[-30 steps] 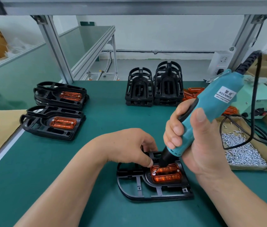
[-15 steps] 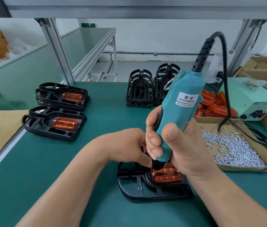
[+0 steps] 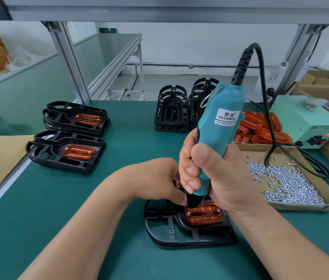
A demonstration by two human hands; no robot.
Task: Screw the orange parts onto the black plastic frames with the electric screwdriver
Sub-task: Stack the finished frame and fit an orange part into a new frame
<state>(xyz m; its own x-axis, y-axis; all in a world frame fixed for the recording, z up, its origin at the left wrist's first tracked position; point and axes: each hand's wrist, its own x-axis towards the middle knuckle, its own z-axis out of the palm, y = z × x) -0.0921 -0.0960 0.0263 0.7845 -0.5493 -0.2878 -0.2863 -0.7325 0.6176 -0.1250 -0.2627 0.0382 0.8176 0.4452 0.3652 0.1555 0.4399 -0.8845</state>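
Note:
A black plastic frame (image 3: pixel 171 235) lies flat on the green mat near me, with an orange part (image 3: pixel 205 214) seated in it. My right hand (image 3: pixel 216 174) grips the teal electric screwdriver (image 3: pixel 218 126) nearly upright, its black tip down on a screw at the orange part's left corner. A second screw shows at the part's right corner. My left hand (image 3: pixel 155 178) rests on the frame's upper left beside the tip, fingertips curled down against it; what they touch is hidden.
Two stacks of frames with orange parts (image 3: pixel 66 152) (image 3: pixel 76 118) sit at the left. Bare black frames (image 3: pixel 171 110) stand at the back. Loose orange parts (image 3: pixel 260 128), a cardboard tray of screws (image 3: pixel 288 182) and the power box (image 3: pixel 307 122) are at the right; the cord (image 3: pixel 268 118) loops over them.
The screwdriver swung from a rightward lean to nearly upright, and its tip came down onto the left corner screw. My left hand stayed on the frame.

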